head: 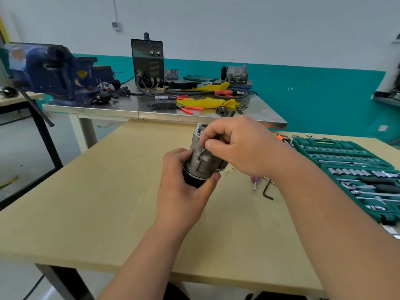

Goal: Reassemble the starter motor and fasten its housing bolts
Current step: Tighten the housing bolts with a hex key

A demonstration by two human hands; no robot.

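Spanning most of the view, the tan table [97, 202] carries the work, and beyond its far edge a steel bench [266, 113] holds a blue vise [58, 72] and a black welder [147, 61]. Along the table's right edge lies an open green socket set [346, 161]. Near the far edge, about midway across, the starter motor [202, 163] is held tilted, grey housing end pointing away and black body toward the person; whether it touches the wood cannot be told. The left hand [184, 191] is wrapped round that black body, fingers and thumb curled about it. The right hand [240, 146] sits over the grey housing, thumb and forefinger pinching a thin metal shank, likely a housing bolt [203, 150], against the housing's side, the other fingers curled in. Between the motor and the socket set lie a black hex key [265, 189] and a small screwdriver [255, 180].

The step in hand looks to be feeding a long bolt into the housing by hand. Next it must line up with its threaded hole and start by fingertip turns without cross-threading, the halves held mated; a tool from the right edge would then tighten it
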